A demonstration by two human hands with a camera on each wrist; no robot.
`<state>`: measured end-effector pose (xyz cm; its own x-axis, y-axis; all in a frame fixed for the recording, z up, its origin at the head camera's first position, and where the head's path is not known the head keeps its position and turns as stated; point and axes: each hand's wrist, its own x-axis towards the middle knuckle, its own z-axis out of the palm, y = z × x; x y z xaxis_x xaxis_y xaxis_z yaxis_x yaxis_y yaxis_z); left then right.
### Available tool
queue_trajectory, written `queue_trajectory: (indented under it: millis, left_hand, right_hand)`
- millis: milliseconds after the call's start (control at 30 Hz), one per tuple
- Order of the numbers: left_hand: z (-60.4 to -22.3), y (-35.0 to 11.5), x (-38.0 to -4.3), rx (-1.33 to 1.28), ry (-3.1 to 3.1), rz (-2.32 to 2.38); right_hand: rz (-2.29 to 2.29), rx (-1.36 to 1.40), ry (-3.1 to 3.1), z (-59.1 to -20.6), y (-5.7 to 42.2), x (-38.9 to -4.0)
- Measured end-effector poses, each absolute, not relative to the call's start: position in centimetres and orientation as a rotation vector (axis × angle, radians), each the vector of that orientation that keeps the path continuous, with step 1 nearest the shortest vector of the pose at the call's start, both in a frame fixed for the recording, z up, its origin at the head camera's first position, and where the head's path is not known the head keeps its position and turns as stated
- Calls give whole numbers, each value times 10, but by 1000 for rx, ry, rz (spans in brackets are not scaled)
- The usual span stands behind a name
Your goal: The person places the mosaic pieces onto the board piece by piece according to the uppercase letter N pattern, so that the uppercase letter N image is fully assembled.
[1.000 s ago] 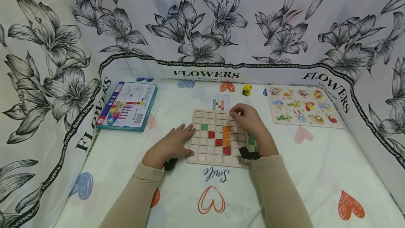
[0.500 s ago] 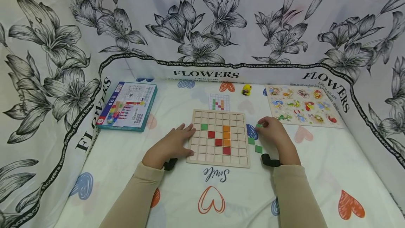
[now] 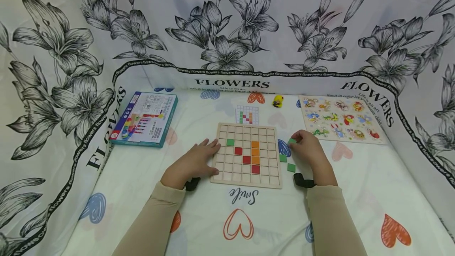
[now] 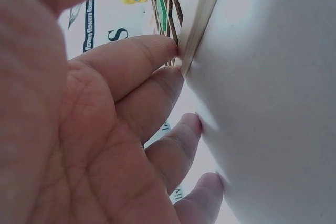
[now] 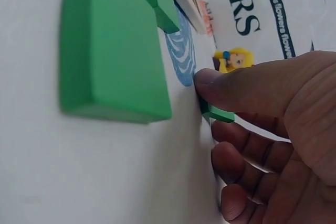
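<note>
A wooden grid board [image 3: 227,177] lies in the middle of the head view, with one green tile [image 3: 230,142], several red tiles [image 3: 238,151] and several orange tiles [image 3: 255,151] in its cells. My left hand [image 3: 193,164] is spread along the board's left side; in the left wrist view its fingertips touch the board's edge [image 4: 202,19]. To the right of the board, my right hand [image 3: 308,149] pinches a green square tile [image 5: 218,114] low at the cloth, thumb on top. Two more green tiles [image 3: 282,158] lie loose between that hand and the board.
Behind the board lies a small pattern card [image 3: 247,110] with coloured squares. A yellow toy figure [image 3: 277,101] stands back right of it. A flat boxed set [image 3: 143,119] lies at left, an animal picture board [image 3: 341,119] at right.
My right hand has moved from above the board's far right corner out to the right and down to a green tile on the cloth. The left hand has stayed in place.
</note>
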<state>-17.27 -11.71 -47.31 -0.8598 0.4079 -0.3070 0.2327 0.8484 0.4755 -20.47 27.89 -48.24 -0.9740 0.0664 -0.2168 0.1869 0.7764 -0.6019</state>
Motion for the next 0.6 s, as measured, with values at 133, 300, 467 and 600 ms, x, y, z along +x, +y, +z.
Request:
queue_trajectory:
  millis: [133, 300, 467, 600]
  left_hand:
    - [-474, -117, -172, 491, 2631, 613]
    - [-473, -117, -172, 490, 2634, 612]
    - [-473, -116, -172, 483, 2635, 602]
    - [-474, -116, -173, 482, 2639, 604]
  right_hand:
    - [-988, 211, 2811, -484, 278, -206]
    - [-1026, 237, 2884, -482, 266, -207]
    - [-1117, 131, 2862, -468, 235, -203]
    - [-1153, -81, 2801, -456, 195, -197]
